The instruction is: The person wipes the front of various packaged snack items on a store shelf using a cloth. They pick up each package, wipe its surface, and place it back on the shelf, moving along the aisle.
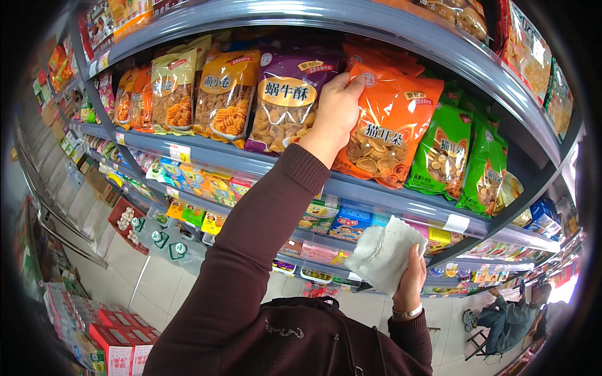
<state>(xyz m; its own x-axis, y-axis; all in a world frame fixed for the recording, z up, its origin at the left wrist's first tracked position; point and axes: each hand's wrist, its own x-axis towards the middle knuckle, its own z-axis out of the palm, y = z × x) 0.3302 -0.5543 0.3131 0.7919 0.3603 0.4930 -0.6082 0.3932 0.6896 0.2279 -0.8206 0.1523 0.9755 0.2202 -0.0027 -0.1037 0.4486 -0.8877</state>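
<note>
With its thumb on the front, my left hand (336,110) grips the upper left edge of an orange snack bag (388,127) on a shelf. The bag's clear lower part shows curled brown crisps, and more orange bags (381,58) are partly hidden behind it. A purple snack bag (291,94) stands just left of that hand. Green snack bags (442,148) lean to the right of the orange one. Lower down, my right hand (410,277) holds a folded whitish cloth (388,254) in front of the lower shelves.
A grey shelf edge (225,148) carries price tags. Boxed snacks (350,221) fill the shelf below. Large water bottles (162,237) and a red crate (127,221) stand on the floor at left, with red-and-white cartons (122,338) nearer. A seated person (505,324) is at far right.
</note>
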